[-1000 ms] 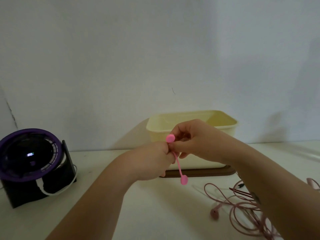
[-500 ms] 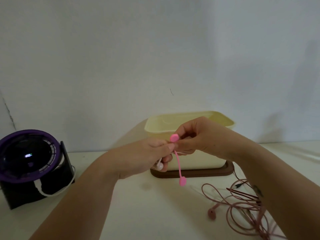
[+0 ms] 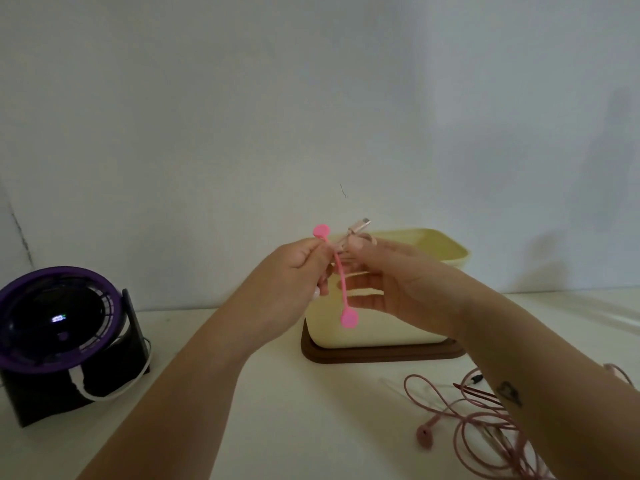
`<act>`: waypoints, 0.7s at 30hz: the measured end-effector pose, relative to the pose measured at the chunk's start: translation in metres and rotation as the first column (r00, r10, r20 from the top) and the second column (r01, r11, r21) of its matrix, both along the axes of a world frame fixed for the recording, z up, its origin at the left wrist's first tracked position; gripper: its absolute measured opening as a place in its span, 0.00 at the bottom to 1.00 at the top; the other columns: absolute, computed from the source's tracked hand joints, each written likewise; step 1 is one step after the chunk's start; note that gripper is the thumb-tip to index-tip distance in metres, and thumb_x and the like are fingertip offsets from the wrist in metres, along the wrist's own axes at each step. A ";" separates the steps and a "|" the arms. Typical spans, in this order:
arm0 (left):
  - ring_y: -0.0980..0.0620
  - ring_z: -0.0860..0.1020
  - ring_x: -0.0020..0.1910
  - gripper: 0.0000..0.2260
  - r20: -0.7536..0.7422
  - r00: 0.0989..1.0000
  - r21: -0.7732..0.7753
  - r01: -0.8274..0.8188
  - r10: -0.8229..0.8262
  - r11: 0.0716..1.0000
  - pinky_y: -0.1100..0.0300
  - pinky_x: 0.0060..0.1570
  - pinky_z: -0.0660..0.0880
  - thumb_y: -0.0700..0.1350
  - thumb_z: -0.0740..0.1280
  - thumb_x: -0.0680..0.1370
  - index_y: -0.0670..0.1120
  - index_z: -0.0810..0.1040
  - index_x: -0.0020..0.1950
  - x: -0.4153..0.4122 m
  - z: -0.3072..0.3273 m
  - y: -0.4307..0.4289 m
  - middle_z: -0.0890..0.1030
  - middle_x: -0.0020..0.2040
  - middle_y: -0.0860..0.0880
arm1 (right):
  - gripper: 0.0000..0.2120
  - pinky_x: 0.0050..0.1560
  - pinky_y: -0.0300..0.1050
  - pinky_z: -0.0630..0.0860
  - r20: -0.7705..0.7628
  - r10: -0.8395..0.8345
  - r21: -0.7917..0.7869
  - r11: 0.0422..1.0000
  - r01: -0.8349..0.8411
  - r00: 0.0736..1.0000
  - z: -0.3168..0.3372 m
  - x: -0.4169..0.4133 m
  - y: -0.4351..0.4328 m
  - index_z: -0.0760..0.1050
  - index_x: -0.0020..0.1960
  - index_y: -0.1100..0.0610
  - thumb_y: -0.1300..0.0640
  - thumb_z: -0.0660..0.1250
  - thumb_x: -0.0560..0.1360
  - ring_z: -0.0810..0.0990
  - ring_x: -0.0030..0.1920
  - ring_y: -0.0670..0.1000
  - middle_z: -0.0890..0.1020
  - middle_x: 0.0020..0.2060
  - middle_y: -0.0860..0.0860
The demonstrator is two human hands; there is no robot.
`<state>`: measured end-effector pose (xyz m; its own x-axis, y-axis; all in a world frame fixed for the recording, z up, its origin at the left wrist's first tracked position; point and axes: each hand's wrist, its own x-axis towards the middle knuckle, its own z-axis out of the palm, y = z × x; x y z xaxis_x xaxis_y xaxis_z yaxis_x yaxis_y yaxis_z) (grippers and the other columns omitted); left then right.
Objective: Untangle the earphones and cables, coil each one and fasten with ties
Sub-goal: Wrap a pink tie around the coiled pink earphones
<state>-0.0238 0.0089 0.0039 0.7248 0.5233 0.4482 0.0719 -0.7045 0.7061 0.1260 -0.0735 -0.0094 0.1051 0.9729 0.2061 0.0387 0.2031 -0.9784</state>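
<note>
A bright pink tie (image 3: 341, 277) with a round pad at each end hangs in the air in front of the cream box. My left hand (image 3: 294, 275) pinches its upper end and also holds a white earbud under its fingers. My right hand (image 3: 384, 271) grips a pale pink coiled cable (image 3: 358, 230) whose metal plug sticks up above the fingers. On the table at the lower right lies a tangle of pink earphones (image 3: 485, 434), one earbud at its left edge, partly hidden by my right forearm.
A cream plastic box (image 3: 450, 252) stands on a brown lid (image 3: 381, 355) against the wall behind my hands. A purple and black desk fan (image 3: 59, 344) with a white cable sits at the left. White table surface shows between the fan and the box.
Both hands have risen and drawn slightly apart. The cable's plug now shows above my right hand, and the tie hangs between the hands.
</note>
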 end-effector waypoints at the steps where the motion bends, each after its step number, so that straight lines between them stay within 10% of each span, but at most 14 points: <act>1: 0.58 0.70 0.31 0.17 0.017 0.999 0.018 -0.028 0.028 0.999 0.63 0.43 0.70 0.49 0.54 0.82 0.45 0.72 0.37 0.000 0.001 -0.001 0.72 0.26 0.59 | 0.19 0.56 0.47 0.74 0.067 0.030 -0.019 0.999 -0.028 0.997 -0.001 -0.003 0.000 0.77 0.55 0.58 0.47 0.68 0.70 0.77 0.51 0.52 0.81 0.48 0.52; 12: 0.58 0.64 0.25 0.18 0.156 0.988 -0.055 -0.013 0.022 0.998 0.71 0.25 0.61 0.45 0.57 0.79 0.43 0.66 0.30 -0.003 0.011 -0.016 0.69 0.27 0.49 | 0.03 0.46 0.51 0.82 -0.246 0.162 -0.075 0.980 -0.185 0.956 0.001 0.002 -0.010 0.77 0.44 0.62 0.67 0.66 0.71 0.83 0.37 0.53 0.77 0.33 0.56; 21: 0.51 0.60 0.30 0.13 0.229 0.966 -0.013 0.123 -0.116 0.992 0.56 0.32 0.60 0.50 0.56 0.74 0.50 0.66 0.30 0.011 -0.003 -0.035 0.63 0.29 0.51 | 0.09 0.39 0.38 0.79 -0.003 0.141 0.008 0.990 -0.141 0.990 0.008 0.019 -0.016 0.83 0.42 0.56 0.67 0.66 0.68 0.79 0.38 0.45 0.82 0.37 0.50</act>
<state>-0.0129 -0.0258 0.0009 0.6632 0.4529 0.5958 -0.1763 -0.6791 0.7126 0.1448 -0.0898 -0.0017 -0.0322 0.9765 0.2131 0.0057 0.2134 -0.9769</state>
